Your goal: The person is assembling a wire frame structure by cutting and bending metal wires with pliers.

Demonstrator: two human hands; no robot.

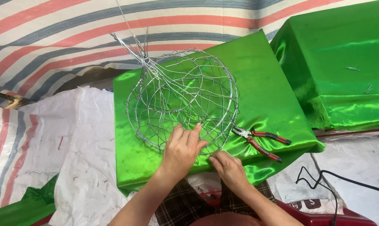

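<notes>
wire basket frame (183, 98), round and open-meshed with loose strands bunched at its far end, lies on a block draped in shiny green cloth (256, 83). left hand (182, 148) rests on the near rim with fingers spread over the mesh, while right hand (228, 167) pinches a wire at the rim just beside it. red-handled pliers (260, 140) lie on the cloth near the right hand, and a second green-covered block (344, 54) stands further right.

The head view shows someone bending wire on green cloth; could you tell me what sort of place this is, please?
Probably an improvised craft workspace under a tarp shelter. A half-woven wire basket sits on a green satin-covered block, pliers lie beside it, and a striped tarpaulin hangs behind.
</notes>
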